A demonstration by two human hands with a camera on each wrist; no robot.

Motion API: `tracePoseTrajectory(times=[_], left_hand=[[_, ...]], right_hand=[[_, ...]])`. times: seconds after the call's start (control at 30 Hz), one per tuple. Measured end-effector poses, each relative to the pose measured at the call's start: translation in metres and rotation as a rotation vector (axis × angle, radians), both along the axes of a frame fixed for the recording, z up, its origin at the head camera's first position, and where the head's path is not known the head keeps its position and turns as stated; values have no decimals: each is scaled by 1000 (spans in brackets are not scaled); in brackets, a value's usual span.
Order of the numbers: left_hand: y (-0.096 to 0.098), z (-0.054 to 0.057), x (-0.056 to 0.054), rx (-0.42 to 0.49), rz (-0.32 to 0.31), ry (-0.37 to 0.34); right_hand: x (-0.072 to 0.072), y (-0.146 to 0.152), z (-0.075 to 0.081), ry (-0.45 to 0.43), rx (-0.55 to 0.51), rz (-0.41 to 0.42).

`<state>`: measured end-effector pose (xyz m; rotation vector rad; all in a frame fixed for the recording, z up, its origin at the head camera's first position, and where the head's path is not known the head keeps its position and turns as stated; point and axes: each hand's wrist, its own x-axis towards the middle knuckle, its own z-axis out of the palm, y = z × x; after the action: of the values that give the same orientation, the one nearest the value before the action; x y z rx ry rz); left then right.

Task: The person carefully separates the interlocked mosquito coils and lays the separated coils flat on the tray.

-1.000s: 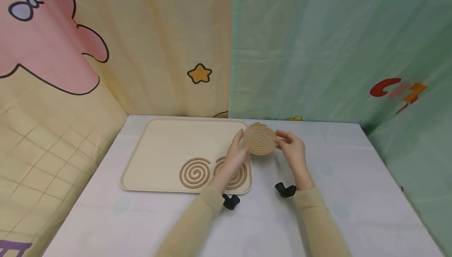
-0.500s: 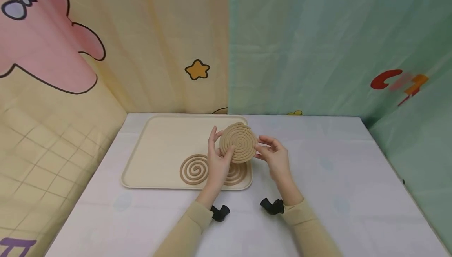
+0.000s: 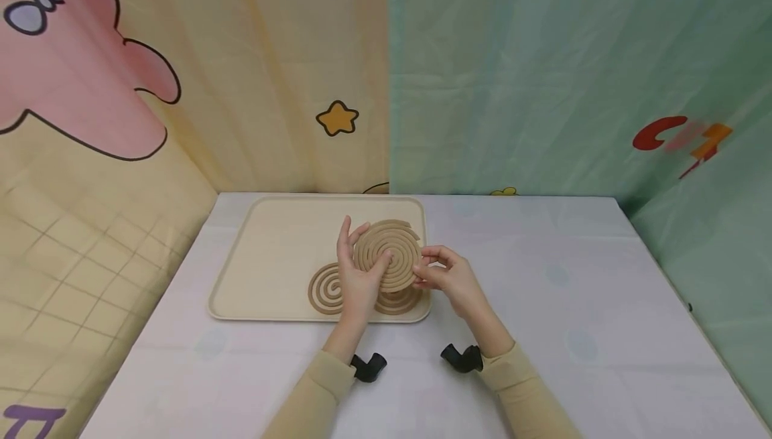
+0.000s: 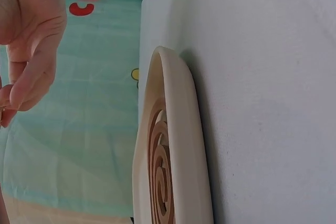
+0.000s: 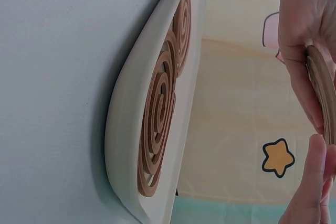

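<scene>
Between both hands is a round, tightly wound tan mosquito coil, held up over the tray's front right part with its face toward the head camera. My left hand grips its left side, thumb across the face near the centre. At the right edge my right hand pinches it between thumb and fingers. In the right wrist view the held coil shows edge-on. Two loosely spaced coils lie flat in the tray: a left coil, partly behind my left hand, and a right coil, mostly hidden under the held one.
A cream rectangular tray with a low raised rim stands at the back left of a table with a white cloth. Printed curtains hang behind the table and along its sides. A black wrist mount sits at the left cuff.
Both hands have carried the mosquito coil left and slightly down, from the tray's right edge to over it. The left thumb has come across the coil's face.
</scene>
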<state>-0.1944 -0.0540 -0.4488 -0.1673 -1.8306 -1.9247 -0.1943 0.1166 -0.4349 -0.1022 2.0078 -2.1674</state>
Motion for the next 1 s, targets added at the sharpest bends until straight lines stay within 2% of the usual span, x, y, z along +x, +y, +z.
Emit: tracePoseTrajectory(times=[0.17, 0.33, 0.43, 0.6, 0.7, 0.83, 1.0], left_hand=[[1, 3, 4, 36, 0, -73], [4, 7, 8, 79, 21, -236], [6, 8, 10, 145, 14, -303], [9, 9, 9, 326, -35, -321], [9, 8, 8, 378, -54, -326], [6, 7, 8, 338, -76, -357], [3, 8, 12, 123, -119, -428]], right_hand=[[1, 1, -1, 20, -3, 27], [2, 0, -1, 28, 5, 46], [2, -1, -2, 33, 7, 67], [3, -3, -3, 38, -10, 116], [3, -1, -3, 36, 14, 138], [0, 4, -1, 60, 100, 92], [-2, 14, 3, 144, 138, -52]])
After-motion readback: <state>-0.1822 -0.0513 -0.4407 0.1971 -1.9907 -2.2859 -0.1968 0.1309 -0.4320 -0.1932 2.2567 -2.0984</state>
